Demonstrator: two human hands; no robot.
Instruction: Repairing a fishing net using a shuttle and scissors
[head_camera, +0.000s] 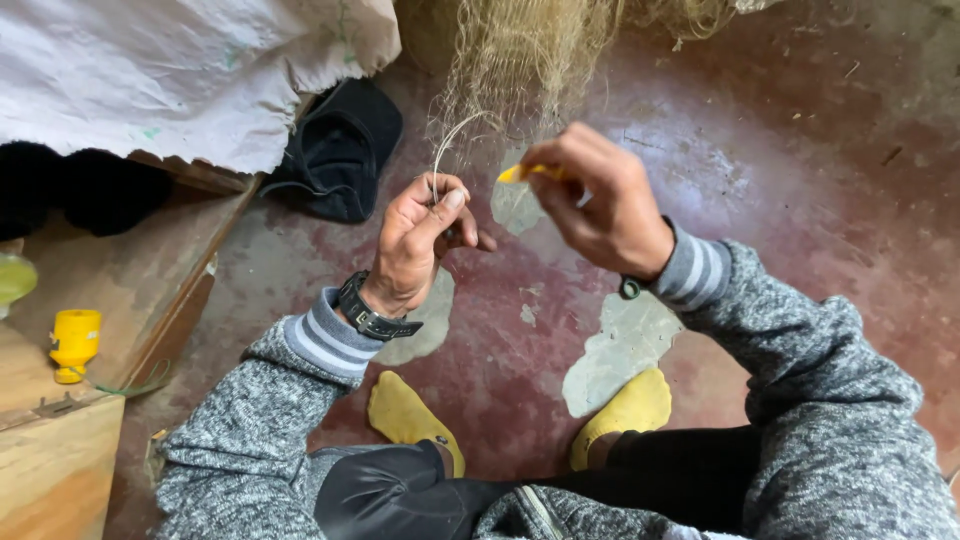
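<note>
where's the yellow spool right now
In the head view, the yellow spool stands at the far left on the wooden board, well left of the left hand and its grey sleeve.

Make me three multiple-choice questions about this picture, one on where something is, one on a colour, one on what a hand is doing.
1. Where does the yellow spool stand?
A. on the wooden surface at left
B. on the red floor between the feet
C. on the dark cap

2. What colour are the socks?
A. white
B. yellow
C. blue

3. What is the left hand doing?
A. lying flat on the floor
B. pinching strands of the fishing net
C. holding the cap

Answers:
1 A, it sits on the wood, off the floor.
2 B, both feet show yellow.
3 B, thumb and fingers close on thin net strands, while the right hand grips a small yellow tool.
</note>
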